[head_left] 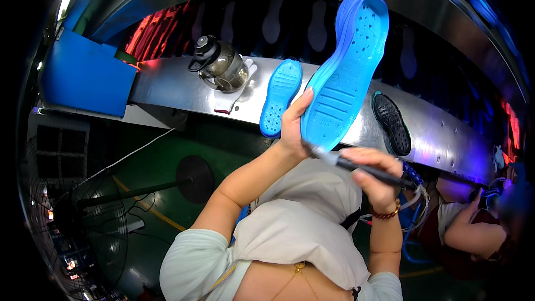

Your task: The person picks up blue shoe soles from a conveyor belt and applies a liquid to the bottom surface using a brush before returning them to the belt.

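My left hand (293, 125) grips a bright blue shoe sole (348, 78) by its near left edge and holds it tilted up over the metal bench. Grooves and small holes mark the sole's hollow face. In my right hand (374, 175) is a brush (330, 158) with a dark handle and a pale tip, smeared by motion. Its tip is at the sole's near end, close to my left wrist; whether it touches the sole I cannot tell. A second blue sole (281, 97) lies on the bench to the left, a black sole (392, 122) to the right.
A dark conveyor carrying several soles (317, 26) runs behind the bench (173, 86). A smoky bottle (220, 64) stands by a white glove (229, 101). At left are a blue panel (86, 72) and a fan (95, 228). A co-worker's arm (473, 228) shows at right.
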A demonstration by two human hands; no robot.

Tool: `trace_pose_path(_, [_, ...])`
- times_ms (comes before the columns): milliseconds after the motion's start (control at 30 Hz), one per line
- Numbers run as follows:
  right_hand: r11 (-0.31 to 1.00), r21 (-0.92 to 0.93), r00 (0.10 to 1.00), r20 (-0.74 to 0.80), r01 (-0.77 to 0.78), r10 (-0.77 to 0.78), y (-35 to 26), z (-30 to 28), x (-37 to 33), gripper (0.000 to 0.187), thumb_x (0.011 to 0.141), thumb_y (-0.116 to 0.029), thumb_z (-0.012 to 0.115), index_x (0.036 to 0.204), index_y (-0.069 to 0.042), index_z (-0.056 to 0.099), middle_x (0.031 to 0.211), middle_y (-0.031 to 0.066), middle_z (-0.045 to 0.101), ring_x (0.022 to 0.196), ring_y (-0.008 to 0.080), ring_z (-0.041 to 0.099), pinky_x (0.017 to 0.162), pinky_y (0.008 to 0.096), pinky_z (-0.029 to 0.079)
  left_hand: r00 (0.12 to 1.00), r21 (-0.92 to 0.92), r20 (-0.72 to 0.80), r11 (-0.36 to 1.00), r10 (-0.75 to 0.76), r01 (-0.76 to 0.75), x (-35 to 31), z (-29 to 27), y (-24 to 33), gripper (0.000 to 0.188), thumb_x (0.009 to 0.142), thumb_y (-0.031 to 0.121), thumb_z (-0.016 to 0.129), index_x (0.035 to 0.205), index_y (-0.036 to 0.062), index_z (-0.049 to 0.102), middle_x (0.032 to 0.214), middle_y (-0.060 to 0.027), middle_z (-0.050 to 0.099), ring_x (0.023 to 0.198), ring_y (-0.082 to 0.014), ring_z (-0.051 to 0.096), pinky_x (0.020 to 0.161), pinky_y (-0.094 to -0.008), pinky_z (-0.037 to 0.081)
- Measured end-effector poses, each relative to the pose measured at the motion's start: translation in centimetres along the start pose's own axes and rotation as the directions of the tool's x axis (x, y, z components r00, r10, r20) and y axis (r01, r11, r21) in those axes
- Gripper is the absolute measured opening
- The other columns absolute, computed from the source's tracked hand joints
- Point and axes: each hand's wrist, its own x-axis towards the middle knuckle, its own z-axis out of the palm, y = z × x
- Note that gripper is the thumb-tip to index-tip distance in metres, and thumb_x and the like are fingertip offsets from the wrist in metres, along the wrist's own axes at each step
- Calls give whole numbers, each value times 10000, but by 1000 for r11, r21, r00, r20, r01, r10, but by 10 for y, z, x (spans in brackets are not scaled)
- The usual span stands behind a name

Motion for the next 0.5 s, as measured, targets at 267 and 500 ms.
trace_pose_path(267, [946,-314,996,66,82,-64,-13,-17,22,176,680,58,610,856,46,614,895,176,633,866,262,622,798,329,481,999,-28,46,1000,9,-7,3,3,11,454,868,281,411,1214,-13,400,1116,-168,541,982,-242,566,869,-356,455])
trace_pose_path(500, [898,-370,893,447,236,-51,-25,-6,18,205,648,-10,675,847,-27,629,887,93,646,857,242,613,745,319,477,965,-29,25,965,-260,261,10,-3,24,435,865,261,439,1208,-6,416,1091,-170,554,959,-257,582,832,-369,482])
